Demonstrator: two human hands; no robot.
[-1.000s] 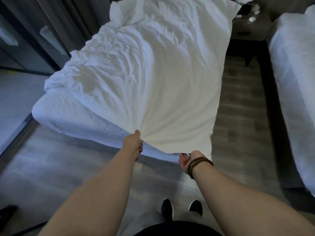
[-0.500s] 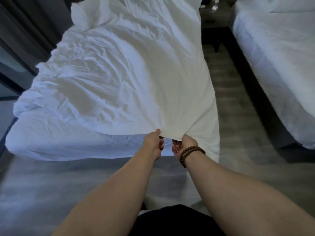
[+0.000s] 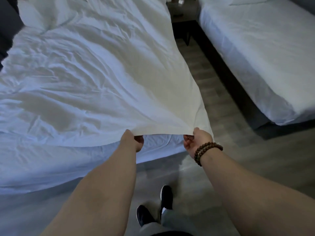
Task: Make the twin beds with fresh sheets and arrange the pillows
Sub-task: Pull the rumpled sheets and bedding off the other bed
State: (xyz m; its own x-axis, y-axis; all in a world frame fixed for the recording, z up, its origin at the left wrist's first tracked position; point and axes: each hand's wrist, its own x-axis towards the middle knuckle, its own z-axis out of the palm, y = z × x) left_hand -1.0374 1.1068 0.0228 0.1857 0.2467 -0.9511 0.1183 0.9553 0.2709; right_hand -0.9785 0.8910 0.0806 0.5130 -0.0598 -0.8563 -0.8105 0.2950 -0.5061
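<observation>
Fingers: the left hand [image 3: 133,142] and the right hand [image 3: 198,142] each pinch the near edge of a white sheet [image 3: 102,79], thumbs on top and fingers curled beneath the cloth.
Sheet: lifted off the foot of the bed [image 3: 51,167] at the held edge; farther up it lies rumpled and creased across the mattress, and its right side hangs over toward the floor [image 3: 238,159].
Step in hand: spreading the sheet over the first of the twin beds, judged well short of finished, with nothing smoothed or tucked.
Next move: it likely calls for an even pull with both hands toward the foot, then lowering the edge square to the corners so the wrinkles run out.
Second bed [image 3: 255,57]: stands across the aisle under a flat white cover, a pillow [image 3: 245,1] at its head.
Containers: none shows. The nightstand [image 3: 180,12] between the beds carries small items too blurred to name.
Person: a beaded bracelet [image 3: 206,150] circles the right wrist, and dark shoes [image 3: 166,196] stand at the bed's foot.
</observation>
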